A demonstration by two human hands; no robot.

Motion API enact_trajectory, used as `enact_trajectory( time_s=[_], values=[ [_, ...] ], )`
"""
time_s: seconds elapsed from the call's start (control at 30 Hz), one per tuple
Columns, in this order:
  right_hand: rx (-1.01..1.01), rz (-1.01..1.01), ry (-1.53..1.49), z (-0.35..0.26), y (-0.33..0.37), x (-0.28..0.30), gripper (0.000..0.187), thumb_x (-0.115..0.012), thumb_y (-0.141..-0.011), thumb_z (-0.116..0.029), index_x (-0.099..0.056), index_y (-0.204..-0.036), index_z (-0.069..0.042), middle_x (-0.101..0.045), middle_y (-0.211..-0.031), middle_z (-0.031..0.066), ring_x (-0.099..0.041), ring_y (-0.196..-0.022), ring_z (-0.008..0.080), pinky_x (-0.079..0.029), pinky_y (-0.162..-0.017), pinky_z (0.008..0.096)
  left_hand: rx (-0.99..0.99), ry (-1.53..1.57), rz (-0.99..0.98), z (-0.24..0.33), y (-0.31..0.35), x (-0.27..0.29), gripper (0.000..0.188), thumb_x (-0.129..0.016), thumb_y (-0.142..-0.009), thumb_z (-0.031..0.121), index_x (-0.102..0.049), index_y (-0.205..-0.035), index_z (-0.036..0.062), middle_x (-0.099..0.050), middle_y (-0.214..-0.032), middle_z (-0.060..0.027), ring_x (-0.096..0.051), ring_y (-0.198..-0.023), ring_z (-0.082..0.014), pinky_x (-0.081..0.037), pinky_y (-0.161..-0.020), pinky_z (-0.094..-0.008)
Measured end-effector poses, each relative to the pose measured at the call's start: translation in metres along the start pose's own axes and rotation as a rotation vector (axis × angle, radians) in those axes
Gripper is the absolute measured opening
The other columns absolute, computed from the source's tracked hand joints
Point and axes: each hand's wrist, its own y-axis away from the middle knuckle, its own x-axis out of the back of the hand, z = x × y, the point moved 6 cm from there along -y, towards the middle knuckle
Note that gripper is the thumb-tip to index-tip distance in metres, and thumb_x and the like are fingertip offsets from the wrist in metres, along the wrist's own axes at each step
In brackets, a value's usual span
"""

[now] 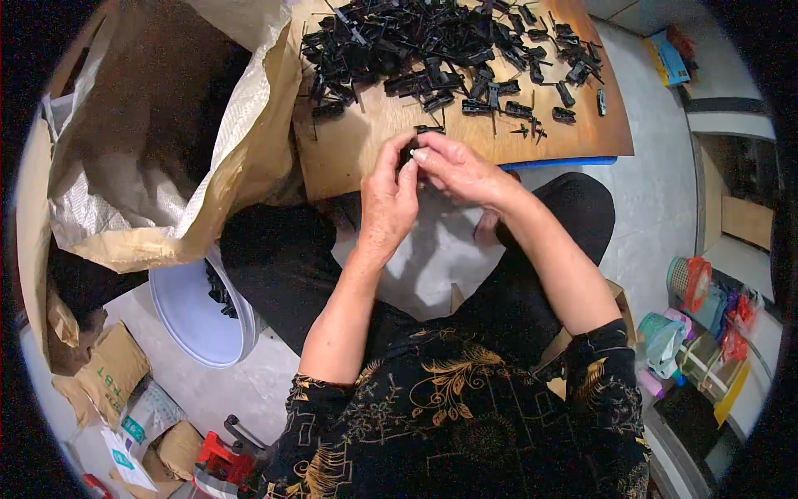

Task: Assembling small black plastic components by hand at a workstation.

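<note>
My left hand (387,198) and my right hand (460,173) meet just past the near edge of a wooden board (332,160). Between their fingertips is a small black plastic part (407,150), mostly covered by the fingers. Both hands are closed, thumbs and fingers pinching at it. On the board beyond lies a large heap of black plastic parts (399,46) with thin stems. Several loose ones are spread to the right, among them a single black piece (564,115) and small cross-shaped bits (532,130).
A big woven sack (133,237) gapes at the left. Below it a white bucket (187,320) holds some black parts. Brown packages (114,372) and a red object (224,457) lie at lower left. Bagged items (662,345) sit at the right. My knees flank the board's near edge.
</note>
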Motion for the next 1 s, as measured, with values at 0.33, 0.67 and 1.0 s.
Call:
enact_trajectory(
  time_s=[0.33, 0.67, 1.0],
  values=[
    [0.365, 0.511, 1.052, -0.009, 0.010, 0.038, 0.029, -0.054, -0.081, -0.014, -0.051, -0.110, -0.007, -0.060, -0.087, 0.0189, -0.058, -0.084, 0.0348, -0.046, -0.071, 0.0412, 0.418, 0.932, 0.135, -0.023, 0.004, 0.020, 0.023, -0.049, -0.090, 0.018, -0.042, -0.111, 0.0093, -0.057, -0.083, -0.0086, -0.060, -0.076, -0.0199, -0.051, -0.067, -0.0287],
    [0.254, 0.668, 1.154, 0.009, -0.012, 0.039, 0.019, -0.053, -0.083, -0.021, -0.052, -0.093, -0.004, -0.059, -0.075, 0.0217, -0.057, -0.077, 0.0400, -0.044, -0.064, 0.0477, 0.425, 0.654, 0.076, -0.037, 0.015, 0.000, 0.012, -0.046, -0.091, 0.019, -0.046, -0.088, 0.0073, -0.053, -0.070, -0.0050, -0.053, -0.054, -0.0128, -0.042, -0.046, -0.0229],
    [0.289, 0.541, 0.396, -0.002, -0.003, 0.051, 0.027, -0.055, -0.083, -0.025, -0.062, -0.085, 0.001, -0.060, -0.066, 0.0081, -0.055, -0.060, 0.0142, -0.044, -0.054, 0.0308, 0.117, 0.280, -0.042, -0.001, 0.011, -0.007, 0.064, -0.057, -0.081, 0.009, -0.023, -0.135, 0.0041, -0.053, -0.099, -0.0133, -0.053, -0.058, -0.0121, -0.043, -0.050, -0.0216]
  ],
)
